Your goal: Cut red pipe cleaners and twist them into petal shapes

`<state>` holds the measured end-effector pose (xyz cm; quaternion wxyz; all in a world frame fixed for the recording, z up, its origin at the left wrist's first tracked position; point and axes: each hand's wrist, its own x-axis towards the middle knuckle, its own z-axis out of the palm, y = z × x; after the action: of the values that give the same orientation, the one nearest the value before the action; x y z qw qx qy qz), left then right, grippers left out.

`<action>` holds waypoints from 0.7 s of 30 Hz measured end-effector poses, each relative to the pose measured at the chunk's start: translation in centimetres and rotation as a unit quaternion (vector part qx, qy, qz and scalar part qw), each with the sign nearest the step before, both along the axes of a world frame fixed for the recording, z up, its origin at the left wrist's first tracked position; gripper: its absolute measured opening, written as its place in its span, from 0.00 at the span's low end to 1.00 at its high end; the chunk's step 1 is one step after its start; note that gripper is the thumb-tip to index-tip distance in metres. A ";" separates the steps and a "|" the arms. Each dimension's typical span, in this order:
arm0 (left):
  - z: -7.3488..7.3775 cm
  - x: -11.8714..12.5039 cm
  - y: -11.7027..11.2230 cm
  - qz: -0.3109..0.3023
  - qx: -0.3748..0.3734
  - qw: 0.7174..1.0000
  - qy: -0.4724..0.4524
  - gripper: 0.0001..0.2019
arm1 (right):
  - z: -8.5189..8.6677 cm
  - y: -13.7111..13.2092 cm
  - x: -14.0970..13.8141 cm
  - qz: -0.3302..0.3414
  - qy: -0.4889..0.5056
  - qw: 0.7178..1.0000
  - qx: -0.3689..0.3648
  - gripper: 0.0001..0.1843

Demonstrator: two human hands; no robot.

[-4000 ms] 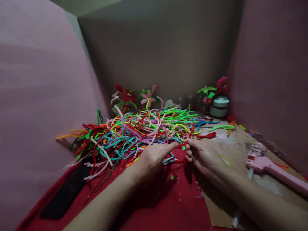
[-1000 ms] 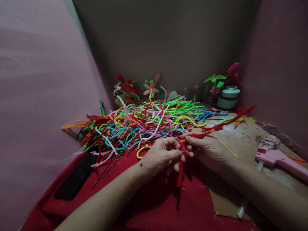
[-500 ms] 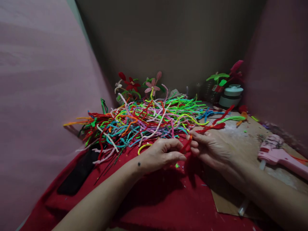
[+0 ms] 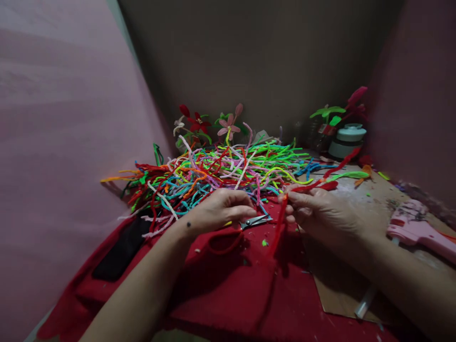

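Note:
My right hand point(image 4: 320, 213) is closed in a pinch on a red pipe cleaner point(image 4: 279, 228). One end of it hangs down onto the red cloth point(image 4: 249, 289); the other rises to the right towards the back. My left hand point(image 4: 221, 209) has its fingers curled down over small scissors point(image 4: 257, 221), whose silver blades stick out from under the fingertips. A red loop lies on the cloth just below that hand. Both hands sit at the near edge of a big heap of coloured pipe cleaners point(image 4: 221, 173).
Finished pipe-cleaner flowers point(image 4: 199, 124) stand behind the heap, and more stand by a pale lidded jar point(image 4: 347, 140) at the back right. A pink glue gun point(image 4: 416, 229) lies on a cardboard sheet point(image 4: 359, 194). A black flat object point(image 4: 121, 249) lies left. Pink panels wall both sides.
My left hand has let go of the red pipe cleaner and moved left onto the scissors. My right hand keeps the pipe cleaner, whose lower end now hangs free.

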<state>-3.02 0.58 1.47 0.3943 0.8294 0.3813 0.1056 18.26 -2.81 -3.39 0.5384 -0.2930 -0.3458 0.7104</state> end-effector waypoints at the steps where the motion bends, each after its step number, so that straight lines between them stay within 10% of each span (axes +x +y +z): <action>1: 0.3 -0.6 0.3 -0.018 0.040 0.997 0.058 0.11 | 0.0 0.0 0.1 0.005 0.002 1.000 -0.002 0.04; 8: -2.0 -2.0 0.1 -0.091 0.275 0.914 0.283 0.07 | -0.3 0.1 0.4 0.011 -0.008 1.000 -0.021 0.06; 21: -0.2 -3.0 0.7 -0.079 0.099 0.978 0.163 0.10 | 0.3 0.0 0.0 -0.006 -0.007 1.000 -0.018 0.09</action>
<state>-6.06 1.29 1.32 0.2499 0.8980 0.3612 -0.0252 18.24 -2.79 -3.05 0.5349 -0.3091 -0.3351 0.7114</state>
